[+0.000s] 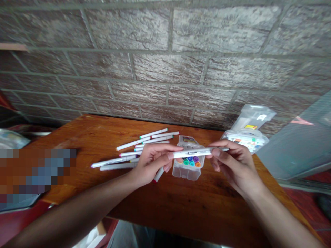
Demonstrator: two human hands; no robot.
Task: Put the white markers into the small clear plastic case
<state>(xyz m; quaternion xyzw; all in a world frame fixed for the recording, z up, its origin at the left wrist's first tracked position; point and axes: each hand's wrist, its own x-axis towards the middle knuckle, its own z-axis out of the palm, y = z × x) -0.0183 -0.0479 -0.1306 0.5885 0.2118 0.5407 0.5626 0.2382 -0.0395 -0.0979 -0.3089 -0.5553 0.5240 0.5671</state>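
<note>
Both my hands hold one white marker (194, 153) level above a wooden table (103, 137). My left hand (152, 162) pinches its left end, fingers closed, and a second marker with a red cap (158, 175) sticks out below that palm. My right hand (232, 162) grips the marker's right end with fingers curled. Directly under the marker stands a clear plastic marker case (187, 168) showing several coloured caps inside. A loose heap of white markers (139, 148) lies on the table just left of my left hand.
A second clear case with its lid (249, 129) rests at the table's right back corner. A stone brick wall (165, 62) rises right behind the table. A pixelated patch (33, 175) covers the left edge. A glass surface (305, 144) lies to the right.
</note>
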